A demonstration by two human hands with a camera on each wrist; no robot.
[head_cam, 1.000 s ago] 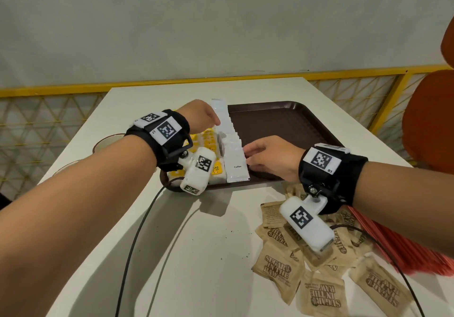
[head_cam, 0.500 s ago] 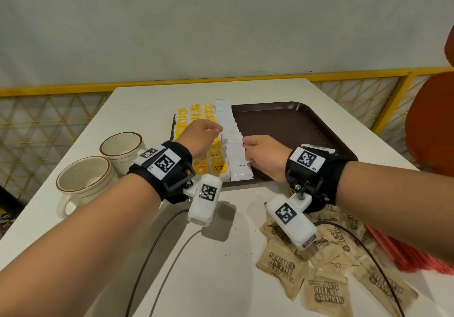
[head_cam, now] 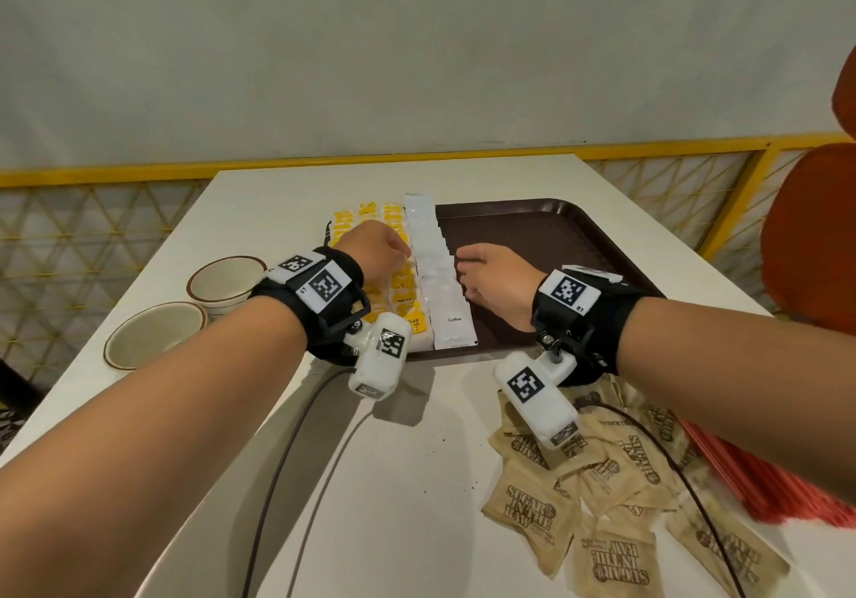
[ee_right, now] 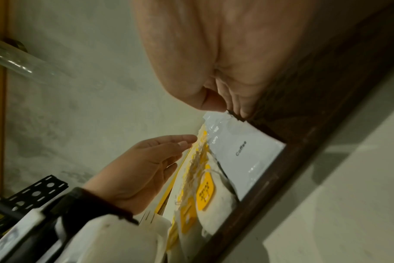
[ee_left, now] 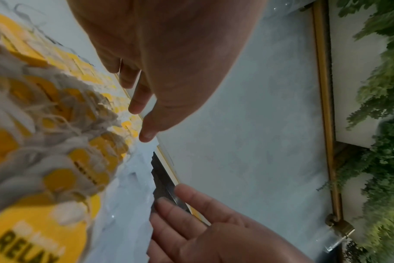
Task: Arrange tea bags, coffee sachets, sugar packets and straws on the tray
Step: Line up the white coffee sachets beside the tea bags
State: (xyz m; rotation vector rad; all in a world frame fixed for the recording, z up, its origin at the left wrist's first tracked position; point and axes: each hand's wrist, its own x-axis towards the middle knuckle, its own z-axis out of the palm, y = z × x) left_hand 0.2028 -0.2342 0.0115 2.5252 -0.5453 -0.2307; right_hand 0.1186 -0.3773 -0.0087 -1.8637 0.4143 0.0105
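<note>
Cups (head_cam: 185, 305) left of tray (head_cam: 546, 227), sugar packets (head_cam: 602, 505) near

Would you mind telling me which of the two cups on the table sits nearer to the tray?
The farther cup, the one behind, is nearer to the tray. The other cup sits closer to the camera and further left, away from the tray.

"Coffee" is printed on the nearest white sachet (head_cam: 454, 322), "RELAX" on a yellow tea bag tag (ee_left: 32, 243), and "SUGAR IN THE RAW" on the brown packets (head_cam: 528, 512).
</note>
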